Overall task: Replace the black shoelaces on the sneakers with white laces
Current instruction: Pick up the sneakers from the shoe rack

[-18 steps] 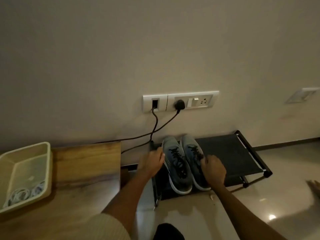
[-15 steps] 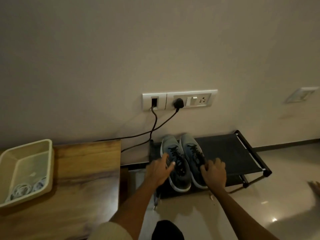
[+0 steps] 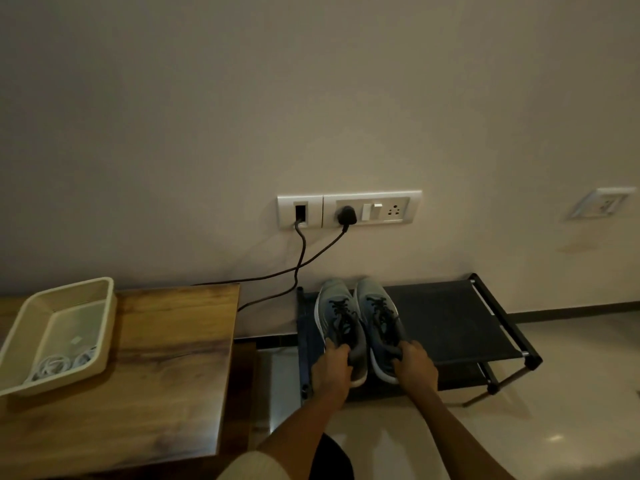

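Two blue-grey sneakers with black laces stand side by side, toes to the wall, on a low black shoe rack (image 3: 450, 323). My left hand (image 3: 330, 367) grips the heel of the left sneaker (image 3: 337, 317), fingers curled into its opening. My right hand (image 3: 414, 365) grips the heel of the right sneaker (image 3: 379, 313) the same way. White laces (image 3: 57, 367) lie coiled in the near corner of a cream plastic tray (image 3: 104, 327) on the wooden table at the left.
The wooden table (image 3: 166, 358) stands left of the rack, with a gap between them. Two black cables (image 3: 301, 258) hang from a wall socket panel (image 3: 349, 209) down behind the table. Pale glossy floor tiles (image 3: 571, 393) lie to the right.
Both hands slid from the sneakers' sides and laces back to the heels and curled round them. The sneakers still stand on the rack.
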The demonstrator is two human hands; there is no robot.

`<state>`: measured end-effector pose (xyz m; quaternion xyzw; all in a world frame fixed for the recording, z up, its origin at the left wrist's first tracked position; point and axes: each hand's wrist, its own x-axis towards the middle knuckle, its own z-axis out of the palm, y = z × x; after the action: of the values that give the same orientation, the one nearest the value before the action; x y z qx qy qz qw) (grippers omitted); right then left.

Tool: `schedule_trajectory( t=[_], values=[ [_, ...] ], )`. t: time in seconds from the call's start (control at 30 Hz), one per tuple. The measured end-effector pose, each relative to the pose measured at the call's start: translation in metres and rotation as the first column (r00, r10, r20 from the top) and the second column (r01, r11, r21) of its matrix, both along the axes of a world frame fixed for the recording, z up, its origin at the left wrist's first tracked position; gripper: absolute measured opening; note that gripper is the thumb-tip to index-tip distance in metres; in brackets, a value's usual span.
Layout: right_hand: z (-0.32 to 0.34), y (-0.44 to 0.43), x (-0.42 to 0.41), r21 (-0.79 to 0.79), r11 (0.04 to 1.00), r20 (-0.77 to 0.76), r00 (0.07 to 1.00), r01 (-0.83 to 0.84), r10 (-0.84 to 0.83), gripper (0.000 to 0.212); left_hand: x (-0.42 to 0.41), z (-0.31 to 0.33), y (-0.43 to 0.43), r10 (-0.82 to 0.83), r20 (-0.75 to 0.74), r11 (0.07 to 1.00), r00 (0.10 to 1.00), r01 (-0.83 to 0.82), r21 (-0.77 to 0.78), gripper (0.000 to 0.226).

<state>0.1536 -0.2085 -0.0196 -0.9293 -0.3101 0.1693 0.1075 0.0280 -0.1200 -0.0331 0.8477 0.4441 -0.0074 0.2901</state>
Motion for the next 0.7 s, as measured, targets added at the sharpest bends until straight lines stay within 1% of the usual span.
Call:
schedule_trajectory(
  t=[0.1, 0.23, 0.33, 0.5, 0.63, 0.7],
  values=[
    [0.017, 0.002, -0.012, 0.082, 0.997, 0.063, 0.998, -0.001, -0.004, 0.023, -0.012, 0.014, 0.006, 0.009, 0.109, 0.998, 0.994, -0.016, 0.062, 0.022],
    [0.053, 0.005, -0.038, 0.147, 0.989, 0.081, 0.997, -0.020, 0.008, 0.020, -0.044, 0.042, 0.006, 0.005, 0.223, 0.993, 0.975, -0.030, 0.111, 0.019],
    [0.082, 0.005, -0.066, 0.170, 0.984, 0.089, 0.995, -0.059, 0.044, 0.016, -0.082, 0.065, -0.001, 0.013, 0.272, 0.986, 0.962, -0.057, 0.155, 0.016],
    [0.130, 0.009, -0.128, 0.222, 0.963, 0.091, 0.987, -0.150, 0.132, 0.016, -0.160, 0.102, -0.005, 0.042, 0.414, 0.963, 0.909, -0.147, 0.224, 0.020],
    [0.146, 0.017, -0.181, 0.308, 0.926, 0.076, 0.976, -0.217, 0.203, 0.018, -0.222, 0.123, -0.004, 0.074, 0.433, 0.932, 0.898, -0.216, 0.290, 0.019],
    [0.143, 0.024, -0.206, 0.341, 0.908, 0.055, 0.970, -0.242, 0.238, 0.016, -0.251, 0.122, 0.002, 0.111, 0.443, 0.924, 0.890, -0.257, 0.284, 0.020]
  ],
)
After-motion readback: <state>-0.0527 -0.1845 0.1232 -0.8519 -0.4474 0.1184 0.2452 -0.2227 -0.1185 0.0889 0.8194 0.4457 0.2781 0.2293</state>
